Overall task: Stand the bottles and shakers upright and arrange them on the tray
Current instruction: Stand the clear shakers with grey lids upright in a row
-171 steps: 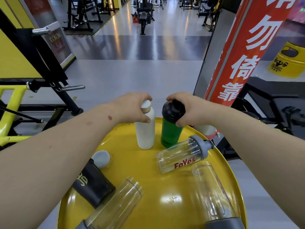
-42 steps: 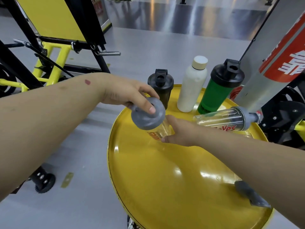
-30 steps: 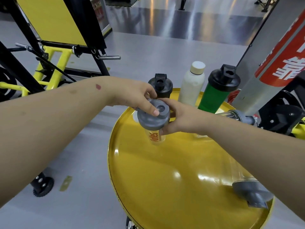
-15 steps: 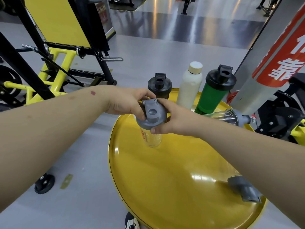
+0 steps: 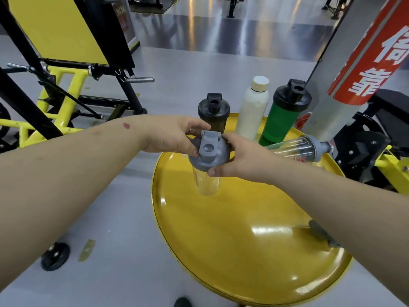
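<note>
A clear shaker with a grey lid [image 5: 208,171] stands upright on the left part of the round yellow tray [image 5: 243,251]. My left hand [image 5: 170,136] and my right hand [image 5: 241,160] both grip its lid from either side. Behind it, upright along the far rim, stand a black shaker [image 5: 213,111], a white bottle [image 5: 252,107] and a green shaker with a black lid [image 5: 284,111]. A clear shaker [image 5: 298,147] lies on its side behind my right wrist. Another grey-lidded shaker [image 5: 323,235] lies mostly hidden under my right forearm.
A yellow and black gym machine [image 5: 66,89] stands on the left. A grey post with a red banner [image 5: 354,63] rises close behind the tray on the right, next to black machine parts [image 5: 365,151]. Grey floor surrounds the tray.
The clear shaker went from tilted in my hands to standing upright on the tray. My hands stayed on its lid. The view shifted slightly.
</note>
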Demonstrator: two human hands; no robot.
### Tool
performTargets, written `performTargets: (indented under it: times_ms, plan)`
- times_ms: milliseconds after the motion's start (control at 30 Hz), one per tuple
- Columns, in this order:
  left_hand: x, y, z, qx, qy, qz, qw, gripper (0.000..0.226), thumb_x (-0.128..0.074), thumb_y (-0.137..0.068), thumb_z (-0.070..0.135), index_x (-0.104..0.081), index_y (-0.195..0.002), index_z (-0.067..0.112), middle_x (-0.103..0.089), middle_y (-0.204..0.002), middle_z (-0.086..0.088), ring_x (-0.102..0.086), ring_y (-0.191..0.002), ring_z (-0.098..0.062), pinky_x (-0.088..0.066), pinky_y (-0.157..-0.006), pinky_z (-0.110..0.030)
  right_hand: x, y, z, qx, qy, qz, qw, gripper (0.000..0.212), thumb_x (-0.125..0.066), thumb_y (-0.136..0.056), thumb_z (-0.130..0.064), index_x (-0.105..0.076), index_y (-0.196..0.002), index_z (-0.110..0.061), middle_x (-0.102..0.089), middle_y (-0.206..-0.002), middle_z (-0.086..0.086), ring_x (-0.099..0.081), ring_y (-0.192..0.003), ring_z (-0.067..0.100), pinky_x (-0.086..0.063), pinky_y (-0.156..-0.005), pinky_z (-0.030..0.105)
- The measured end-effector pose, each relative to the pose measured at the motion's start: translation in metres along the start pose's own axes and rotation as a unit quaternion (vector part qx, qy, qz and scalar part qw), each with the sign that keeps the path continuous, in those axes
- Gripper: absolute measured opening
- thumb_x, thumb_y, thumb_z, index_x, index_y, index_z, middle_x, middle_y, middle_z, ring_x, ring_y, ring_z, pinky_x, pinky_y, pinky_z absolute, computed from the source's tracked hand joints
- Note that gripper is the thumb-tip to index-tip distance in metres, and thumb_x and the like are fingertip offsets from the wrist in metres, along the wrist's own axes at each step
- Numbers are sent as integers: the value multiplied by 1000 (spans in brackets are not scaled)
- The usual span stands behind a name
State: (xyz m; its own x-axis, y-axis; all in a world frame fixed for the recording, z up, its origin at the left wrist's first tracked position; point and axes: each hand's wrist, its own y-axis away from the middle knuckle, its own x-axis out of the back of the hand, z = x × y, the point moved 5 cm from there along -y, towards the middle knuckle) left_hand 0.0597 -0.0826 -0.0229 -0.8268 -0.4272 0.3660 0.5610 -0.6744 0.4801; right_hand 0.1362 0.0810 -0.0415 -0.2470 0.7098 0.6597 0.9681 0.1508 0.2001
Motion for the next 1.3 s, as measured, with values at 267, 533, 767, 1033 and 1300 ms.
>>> performTargets:
  times_ms: [267,533,767,1033,1300]
  plan:
    - [-4,8,-1,-30,-12,0,999,68,-67,-87,-9,-44,-144,19,-55,-134,3,-61,-118,-13,-57,-87,-22,-9,3,3,-47,-5,16,999,92,-87,-61,-59,-47,-140,-37,-63,-126,-17,-64,-110,12,-57,-95,41]
    - [3,8,8,-20,-89,35,995,81,-66,-84,-8,-32,-154,16,-41,-155,-3,-48,-136,-22,-43,-111,-43,-10,12,13,-88,-77,0,993,102,-88,-57,-53,-46,-147,-32,-59,-141,-13,-64,-118,14,-53,-102,44]
    - [7,6,74,-75,-97,98,988,74,-51,-87,-18,-39,-151,17,-52,-148,-3,-48,-136,-15,-38,-114,-36,49,32,58,-151,-85,81,982,88,-80,-85,-36,-33,-158,-17,-52,-152,-1,-58,-123,22,-51,-97,37]
    - [-79,-50,128,-54,-224,21,973,70,-58,-90,-1,-36,-154,19,-49,-151,0,-48,-136,-15,-37,-116,-37,119,63,124,-190,-86,206,956,75,-70,-93,-26,-35,-157,-12,-54,-149,9,-61,-117,26,-52,-84,35]
    - [-133,-120,130,-1,-346,64,936,61,-61,-94,27,-39,-150,14,-55,-143,-6,-56,-124,-27,-48,-103,-41,156,74,194,-241,-15,246,939,58,-61,-96,-32,-44,-147,-10,-58,-139,18,-59,-120,36,-50,-89,40]
